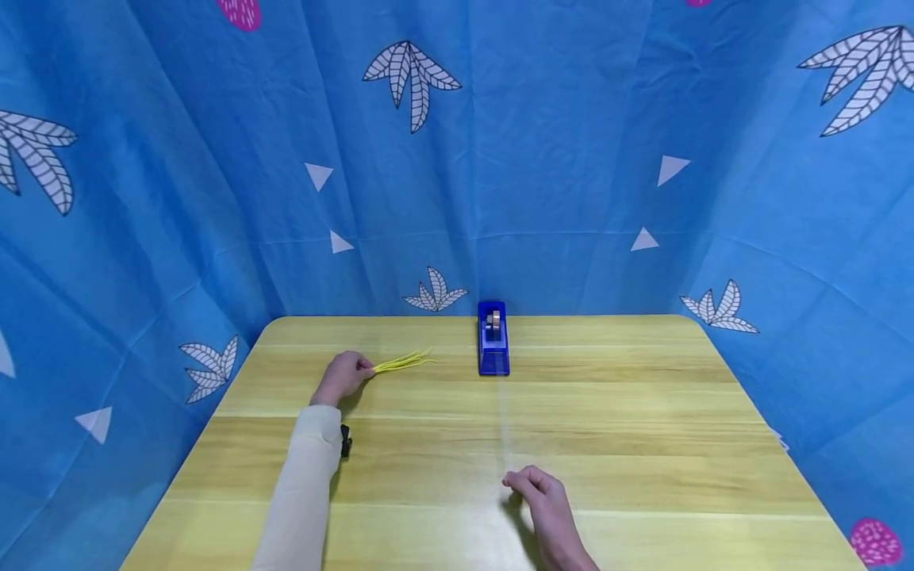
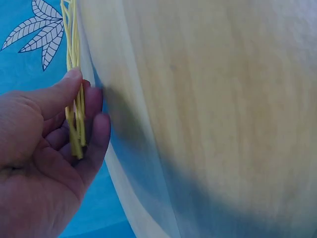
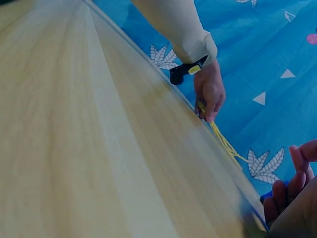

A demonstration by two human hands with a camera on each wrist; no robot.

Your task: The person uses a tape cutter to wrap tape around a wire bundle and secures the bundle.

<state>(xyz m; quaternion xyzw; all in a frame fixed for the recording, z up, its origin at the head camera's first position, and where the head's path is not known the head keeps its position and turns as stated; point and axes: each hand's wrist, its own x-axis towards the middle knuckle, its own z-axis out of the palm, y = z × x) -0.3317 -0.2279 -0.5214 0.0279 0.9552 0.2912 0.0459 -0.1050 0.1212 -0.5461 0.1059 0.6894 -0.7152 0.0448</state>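
My left hand (image 1: 345, 374) pinches one end of a bundle of thin yellow strings (image 1: 403, 362) at the table's back left. Close up in the left wrist view, the strings (image 2: 74, 39) pass between thumb and fingers, their short ends showing below the thumb. A strip of clear tape (image 1: 505, 428) runs forward from a blue tape dispenser (image 1: 493, 363) at the back middle. Its near end is pinched between thumb and forefinger of my right hand (image 1: 546, 507). In the right wrist view the right hand (image 3: 290, 198) is partly cut off; the tape is hard to make out there.
The wooden table (image 1: 643, 444) has its back edge against a blue patterned curtain (image 1: 557, 159), which also hangs along both sides. A small black device (image 1: 346, 441) sits on the left wrist, by the cream sleeve (image 1: 300, 492).
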